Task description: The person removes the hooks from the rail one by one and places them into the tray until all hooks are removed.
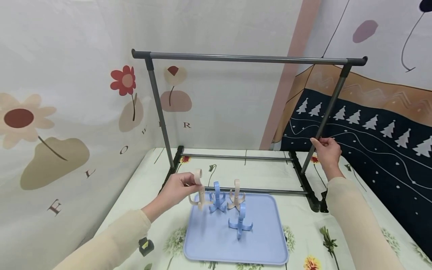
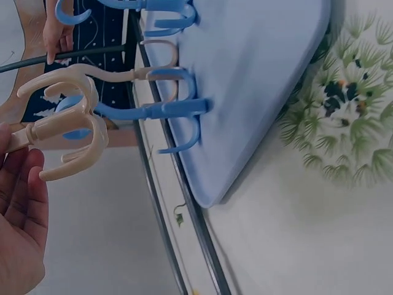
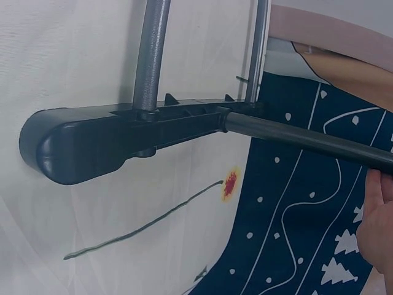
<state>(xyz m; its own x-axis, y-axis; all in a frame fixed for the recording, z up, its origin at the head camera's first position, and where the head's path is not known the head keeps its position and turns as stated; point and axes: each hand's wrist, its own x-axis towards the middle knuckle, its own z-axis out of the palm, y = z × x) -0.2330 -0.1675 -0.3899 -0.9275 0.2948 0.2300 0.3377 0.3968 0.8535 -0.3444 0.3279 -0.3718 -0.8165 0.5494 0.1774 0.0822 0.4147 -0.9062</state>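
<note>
In the head view my left hand [image 1: 179,187] pinches a beige multi-prong hook [image 1: 201,198] by its stem, holding it above the tray's back left corner. Its prongs point toward the tray in the left wrist view. My right hand [image 1: 328,153] holds the right upright [image 1: 322,125] of a grey metal rack low on the pole. On the blue tray [image 1: 260,247] stand two blue hooks, one at the back [image 1: 217,198] and one nearer the front [image 1: 240,225], and another beige hook [image 1: 237,197]. The right wrist view shows only part of the right hand's fingers against the pole.
The rack's top bar [image 1: 249,59] spans above the tray, and its black right foot [image 1: 305,183] rests on the flowered tablecloth. A lower crossbar [image 1: 263,191] runs just behind the tray. A small black-and-yellow object [image 1: 146,246] lies left of the tray. Printed cloth hangs behind.
</note>
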